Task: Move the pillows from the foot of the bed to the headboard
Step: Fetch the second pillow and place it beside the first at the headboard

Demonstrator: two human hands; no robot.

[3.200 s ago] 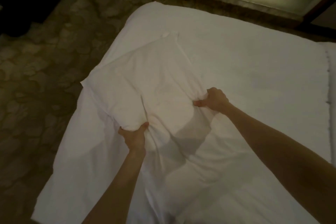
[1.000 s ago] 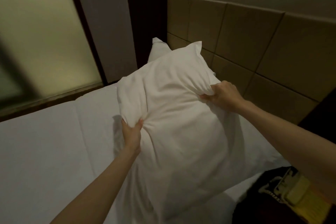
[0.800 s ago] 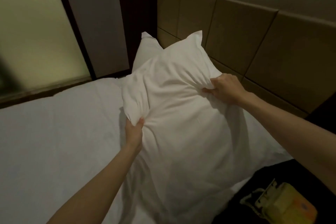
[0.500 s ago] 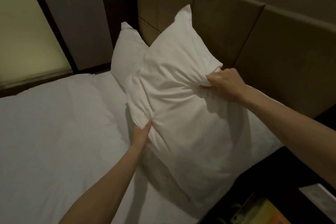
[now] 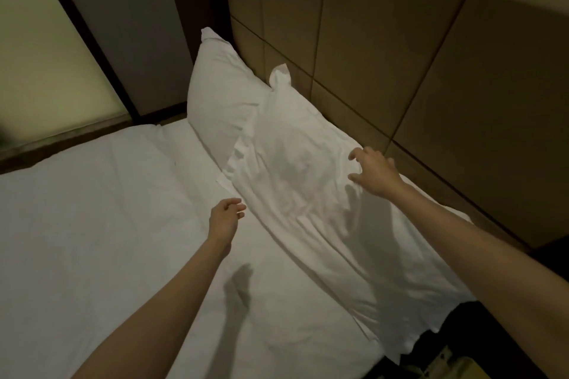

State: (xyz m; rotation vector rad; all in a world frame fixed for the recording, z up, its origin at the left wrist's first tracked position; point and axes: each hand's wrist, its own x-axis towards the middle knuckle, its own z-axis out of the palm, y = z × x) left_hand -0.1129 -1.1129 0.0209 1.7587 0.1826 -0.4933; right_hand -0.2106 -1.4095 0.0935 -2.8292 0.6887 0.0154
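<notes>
A white pillow (image 5: 311, 194) lies flat on the bed (image 5: 92, 224) along the padded headboard (image 5: 400, 55), its cover wrinkled. A second white pillow (image 5: 215, 95) leans against the headboard behind it, at the bed's far corner. My right hand (image 5: 372, 172) hovers over the near pillow's right side with fingers spread, holding nothing. My left hand (image 5: 224, 218) floats just off the pillow's left edge, fingers loosely curled and empty.
A frosted glass panel (image 5: 40, 55) and a dark frame stand along the far side of the bed. A dark nightstand (image 5: 480, 344) with a yellowish object sits at the lower right, beside the pillow's end.
The pillow I was holding up by both sides now lies on the bed against the headboard. Both hands have let go and drawn slightly away.
</notes>
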